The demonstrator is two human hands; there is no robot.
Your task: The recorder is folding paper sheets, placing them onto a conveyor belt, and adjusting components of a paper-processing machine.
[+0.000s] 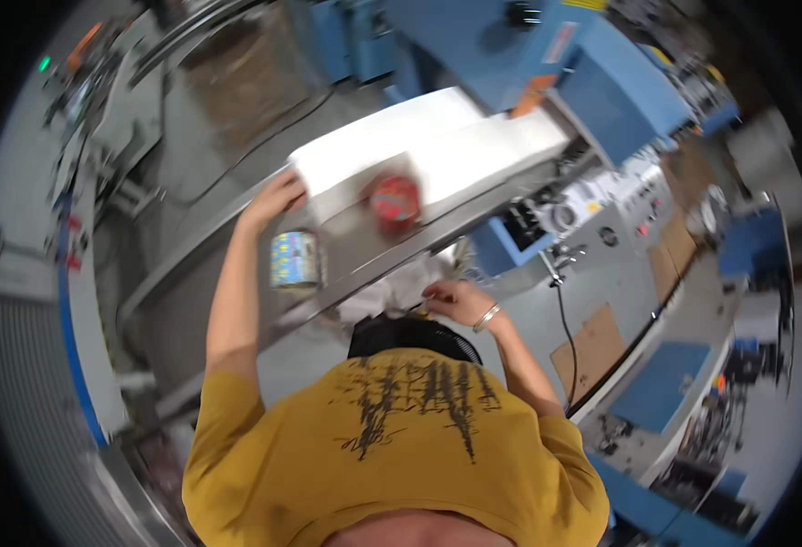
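Note:
A long stack of white paper sheets lies on a metal conveyor table in front of me. My left hand is at the stack's near left corner, its fingers extended against the edge. Just below that hand stands a can with a colourful blue and yellow label. Further right, a red round tin sits beside the paper, blurred. My right hand is in front of the table's near rail, close to my body, fingers curled together. Whatever they hold, if anything, is too small to make out.
Crumpled white material is below the rail beside my right hand. A blue machine stands at the far right end of the table. Nearer on the right are a control panel and brown cardboard on a grey surface.

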